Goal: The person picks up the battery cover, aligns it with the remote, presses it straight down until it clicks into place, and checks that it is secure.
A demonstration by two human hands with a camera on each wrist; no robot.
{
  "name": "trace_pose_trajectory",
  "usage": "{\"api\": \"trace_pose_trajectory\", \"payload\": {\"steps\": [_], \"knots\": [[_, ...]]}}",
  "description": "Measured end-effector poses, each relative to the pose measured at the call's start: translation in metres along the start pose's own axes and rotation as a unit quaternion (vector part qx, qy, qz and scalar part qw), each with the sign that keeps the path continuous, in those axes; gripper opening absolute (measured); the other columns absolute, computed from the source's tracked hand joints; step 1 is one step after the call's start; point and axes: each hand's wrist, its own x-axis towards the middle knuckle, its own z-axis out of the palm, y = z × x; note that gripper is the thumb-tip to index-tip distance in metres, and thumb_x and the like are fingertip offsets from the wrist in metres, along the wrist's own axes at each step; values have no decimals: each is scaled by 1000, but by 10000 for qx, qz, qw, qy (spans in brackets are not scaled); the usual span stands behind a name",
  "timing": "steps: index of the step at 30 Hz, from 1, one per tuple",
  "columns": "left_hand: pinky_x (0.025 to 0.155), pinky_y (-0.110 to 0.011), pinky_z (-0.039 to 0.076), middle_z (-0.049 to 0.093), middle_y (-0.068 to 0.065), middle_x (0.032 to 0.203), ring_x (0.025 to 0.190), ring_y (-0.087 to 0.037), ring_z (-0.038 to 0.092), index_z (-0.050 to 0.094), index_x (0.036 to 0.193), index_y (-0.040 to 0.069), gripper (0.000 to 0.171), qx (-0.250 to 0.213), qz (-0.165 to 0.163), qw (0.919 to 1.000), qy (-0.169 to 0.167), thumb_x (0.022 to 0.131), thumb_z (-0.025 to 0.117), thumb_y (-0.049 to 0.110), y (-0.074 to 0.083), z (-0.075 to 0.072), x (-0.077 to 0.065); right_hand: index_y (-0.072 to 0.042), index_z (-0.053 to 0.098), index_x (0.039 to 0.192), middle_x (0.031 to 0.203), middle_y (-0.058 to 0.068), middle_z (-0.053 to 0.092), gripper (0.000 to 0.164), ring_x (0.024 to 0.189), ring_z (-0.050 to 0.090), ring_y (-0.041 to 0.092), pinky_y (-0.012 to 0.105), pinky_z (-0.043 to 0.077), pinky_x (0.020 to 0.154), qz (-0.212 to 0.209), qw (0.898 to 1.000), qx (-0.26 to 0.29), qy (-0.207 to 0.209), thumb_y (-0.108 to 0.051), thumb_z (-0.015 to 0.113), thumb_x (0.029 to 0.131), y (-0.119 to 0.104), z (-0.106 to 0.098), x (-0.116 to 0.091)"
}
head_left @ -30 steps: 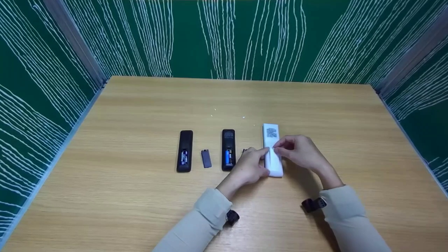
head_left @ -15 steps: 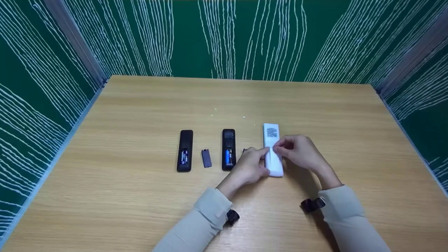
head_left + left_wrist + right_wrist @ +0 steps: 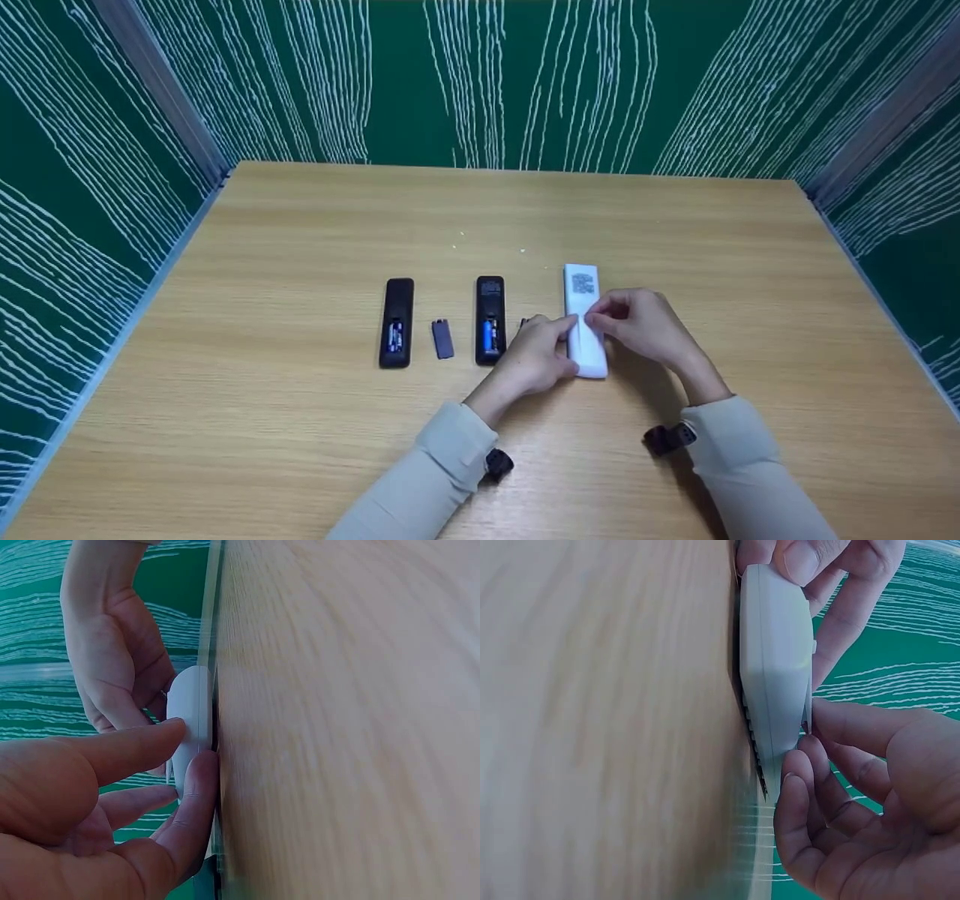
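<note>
Little shifted | left hand (image 3: 531, 361), half-open, grips white remote (image 3: 587, 349) | right hand (image 3: 643, 325) pinches flap (image 3: 808, 701)

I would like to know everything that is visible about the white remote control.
The white remote control is long and slim, with rounded edges, and looks like plastic. Its back faces up, with a printed patch near the far end; a thin flap, perhaps the battery cover, appears slightly raised. It rests on the table, its length running front to back, right of the nearer black remote. The left hand holds its near part; the right hand pinches at the flap.
</note>
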Motion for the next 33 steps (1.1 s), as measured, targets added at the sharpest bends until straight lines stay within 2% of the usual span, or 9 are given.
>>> {"api": "trace_pose_trajectory", "payload": {"steps": [7,16,22,27,33], "knots": [[79,-21,46,60,-12,123,93,-12,49,51,158,9,77,-35,-6,10000,25,88,81,0,0,0,0,-11,81,97,89,3,74,7,83,61,18,25,47,71,110,9999,-41,14,-16,75,99,0,0,0],[79,-20,49,59,-11,123,92,-11,51,50,159,10,78,-56,-125,9999,29,89,81,1,2,1,0,-9,79,99,89,4,72,8,81,59,19,25,46,68,249,9997,17,-43,-15,74,99,-1,0,1],[88,-22,50,60,-11,126,98,-13,53,49,159,10,78,-68,-142,9999,18,89,81,1,2,1,0,-7,78,99,87,5,69,9,76,57,19,24,45,62,335,9993,91,-113,-15,73,99,-1,0,1],[91,-22,50,60,-10,128,100,-13,53,49,159,10,79,-56,-143,9999,35,88,82,2,1,1,1,-6,76,102,86,4,67,12,75,57,18,24,45,62,458,9980,202,-385,-17,72,101,-1,-3,2],[88,-21,49,60,-10,127,98,-12,51,49,159,11,78,-35,-198,9998,48,89,82,2,0,2,2,-4,74,108,92,5,65,16,81,58,20,24,48,65,778,9908,449,-1014,-19,71,102,-3,-10,10]]}}
